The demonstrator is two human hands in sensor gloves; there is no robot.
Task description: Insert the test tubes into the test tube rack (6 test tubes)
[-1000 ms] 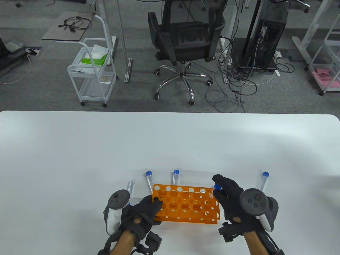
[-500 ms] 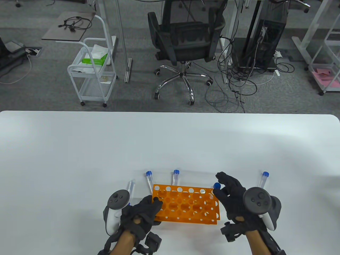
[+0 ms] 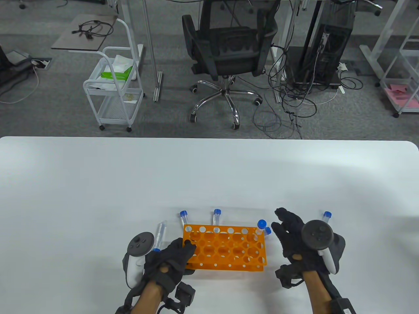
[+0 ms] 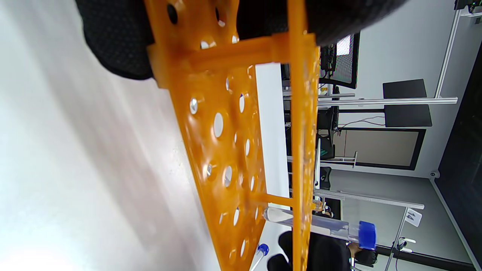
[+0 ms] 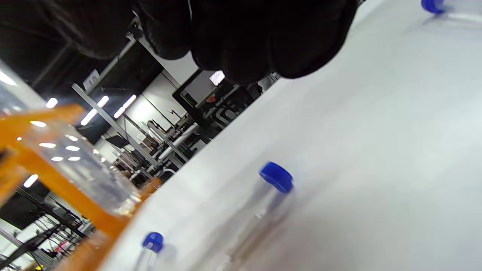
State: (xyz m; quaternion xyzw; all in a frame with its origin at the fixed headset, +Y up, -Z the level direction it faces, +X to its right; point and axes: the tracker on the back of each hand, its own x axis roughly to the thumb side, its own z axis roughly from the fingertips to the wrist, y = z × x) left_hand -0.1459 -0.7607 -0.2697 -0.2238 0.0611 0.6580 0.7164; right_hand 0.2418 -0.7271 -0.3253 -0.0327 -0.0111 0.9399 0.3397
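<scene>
The orange rack [image 3: 226, 250] lies near the table's front edge. My left hand [image 3: 183, 247] grips its left end; the left wrist view shows the rack [image 4: 222, 150] under my gloved fingers [image 4: 116, 41]. One blue-capped tube [image 3: 261, 225] stands in the rack's far right corner hole and also shows in the left wrist view [image 4: 339, 227]. My right hand [image 3: 284, 225] is open and empty just right of the rack. Loose tubes lie at the rack's right corner [image 3: 267, 231], behind it [image 3: 216, 216] [image 3: 184, 219], to its left [image 3: 160, 233] and by my right hand [image 3: 325, 218].
The white table [image 3: 209, 176] stretches far beyond the rack. An office chair [image 3: 229, 49], a white cart [image 3: 113, 95] and cables stand on the floor past the table's far edge.
My right hand let go of the tube, which now stands in the rack's far right corner hole, and drew back to the right with fingers spread. The rack shifted slightly left.
</scene>
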